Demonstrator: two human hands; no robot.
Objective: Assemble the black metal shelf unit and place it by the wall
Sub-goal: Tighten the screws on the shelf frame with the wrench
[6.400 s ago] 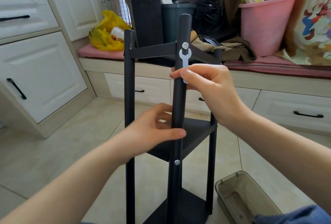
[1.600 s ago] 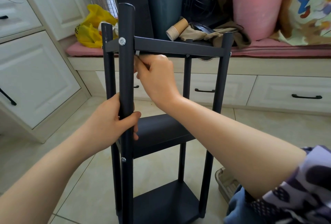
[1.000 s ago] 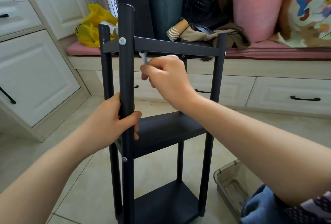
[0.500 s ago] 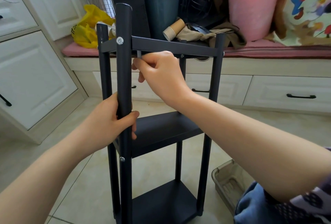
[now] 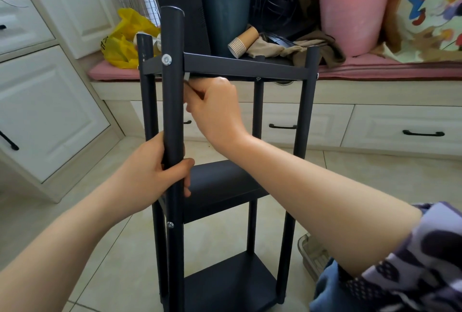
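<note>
The black shelf unit (image 5: pixel 225 181) is standing on the tiled floor (image 5: pixel 375 176), three tiers fitted. The left hand (image 5: pixel 150 174) is gripping its front post (image 5: pixel 172 62); the right hand (image 5: pixel 215 109) is pinching a silver tool (image 5: pixel 187 78) under the top tier's corner, apparently tightening. Wall placement is pending.

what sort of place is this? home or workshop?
Most likely a room in a home, not a workshop: white panelled cabinet drawers with black handles, a long pink seat cushion piled with household clutter such as a pink plastic bucket, and a beige tiled floor.
</note>
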